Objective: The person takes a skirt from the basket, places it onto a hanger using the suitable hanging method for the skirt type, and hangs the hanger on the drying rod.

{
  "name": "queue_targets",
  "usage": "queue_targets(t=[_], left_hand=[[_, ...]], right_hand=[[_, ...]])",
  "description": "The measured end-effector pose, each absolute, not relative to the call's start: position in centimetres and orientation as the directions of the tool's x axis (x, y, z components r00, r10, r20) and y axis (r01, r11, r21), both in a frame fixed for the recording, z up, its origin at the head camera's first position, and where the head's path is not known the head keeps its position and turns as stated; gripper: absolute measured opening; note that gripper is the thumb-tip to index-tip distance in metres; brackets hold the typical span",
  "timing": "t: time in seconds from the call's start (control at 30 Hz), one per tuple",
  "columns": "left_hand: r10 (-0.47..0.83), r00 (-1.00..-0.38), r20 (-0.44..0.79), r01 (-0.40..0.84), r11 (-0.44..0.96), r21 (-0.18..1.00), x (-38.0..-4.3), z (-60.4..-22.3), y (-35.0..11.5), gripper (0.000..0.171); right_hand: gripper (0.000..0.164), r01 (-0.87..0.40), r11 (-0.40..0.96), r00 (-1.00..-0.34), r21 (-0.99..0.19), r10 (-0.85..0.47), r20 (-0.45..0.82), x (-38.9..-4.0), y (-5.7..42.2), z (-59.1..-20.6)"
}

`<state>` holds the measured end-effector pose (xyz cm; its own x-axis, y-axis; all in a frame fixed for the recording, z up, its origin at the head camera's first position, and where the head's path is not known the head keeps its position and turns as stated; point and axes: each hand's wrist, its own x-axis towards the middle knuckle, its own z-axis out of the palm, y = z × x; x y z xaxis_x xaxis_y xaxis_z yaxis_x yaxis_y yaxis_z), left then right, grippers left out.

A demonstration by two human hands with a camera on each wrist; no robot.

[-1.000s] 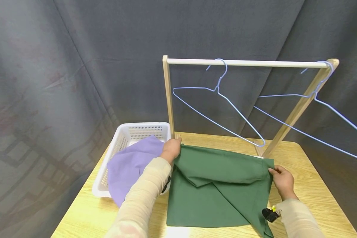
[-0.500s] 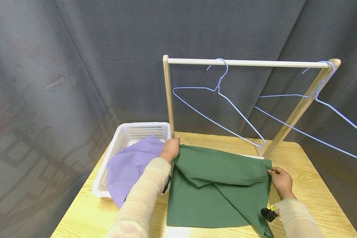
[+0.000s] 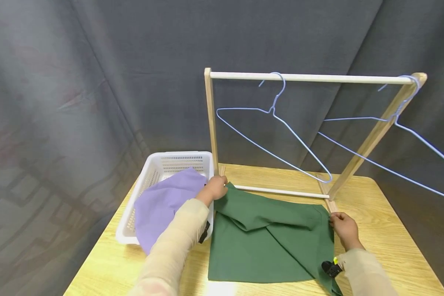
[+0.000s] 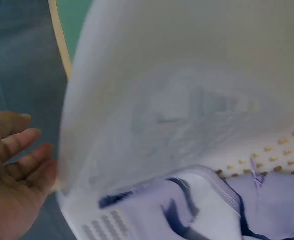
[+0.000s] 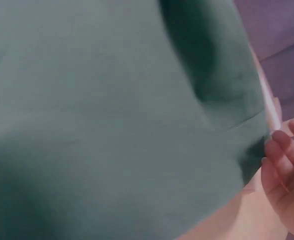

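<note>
A green cloth (image 3: 266, 255) lies spread on the table, its far part folded over in soft creases. At its far left corner, my left hand (image 3: 215, 187) holds the cloth with bent fingers. In the left wrist view, the fingers (image 4: 29, 155) are loosely bent beside the basket, and the grip on the cloth is hidden. My right hand (image 3: 345, 230) pinches the far right corner between thumb and fingertips. The right wrist view shows the same cloth (image 5: 112, 110) filling the picture, with the fingers (image 5: 282, 155) at its edge.
A white basket (image 3: 126, 226) with a purple cloth (image 3: 170, 205) hanging over its near rim stands left. Behind the green cloth rises a wooden rack (image 3: 211, 119); blue hangers (image 3: 299, 139) hang from its white bar (image 3: 318, 78). A lower bar (image 3: 281, 192) runs near the table (image 3: 399, 246).
Both hands have moved slightly nearer me with the green cloth's far edge. That edge has dropped, uncovering the rack's lower bar, and now peaks beside the left hand. The near part stays put.
</note>
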<state>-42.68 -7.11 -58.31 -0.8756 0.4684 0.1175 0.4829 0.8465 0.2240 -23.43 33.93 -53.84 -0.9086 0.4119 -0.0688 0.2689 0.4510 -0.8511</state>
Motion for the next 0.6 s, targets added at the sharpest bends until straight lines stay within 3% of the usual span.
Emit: queue_targets(t=[0.07, 0.27, 0.6], left_hand=[[0.501, -0.864, 0.053, 0.497, 0.831, 0.251, -39.7, -55.0, -6.3, 0.027], [0.56, -0.827, -0.054, 0.529, 0.806, 0.266, -29.5, -44.7, -4.3, 0.02], [0.709, -0.705, -0.02, 0.7, 0.7, 0.145, -24.2, -44.5, -3.9, 0.015]], right_hand=[[0.028, 0.287, 0.429, -0.917, -0.856, 0.381, -0.117, -22.1, 32.8, -52.2], [0.032, 0.304, 0.547, -0.936, -0.78, 0.326, -0.135, -20.0, 31.4, -50.7], [0.026, 0.3, 0.647, -0.952, -0.701, 0.254, -0.173, -18.0, 30.8, -50.8]])
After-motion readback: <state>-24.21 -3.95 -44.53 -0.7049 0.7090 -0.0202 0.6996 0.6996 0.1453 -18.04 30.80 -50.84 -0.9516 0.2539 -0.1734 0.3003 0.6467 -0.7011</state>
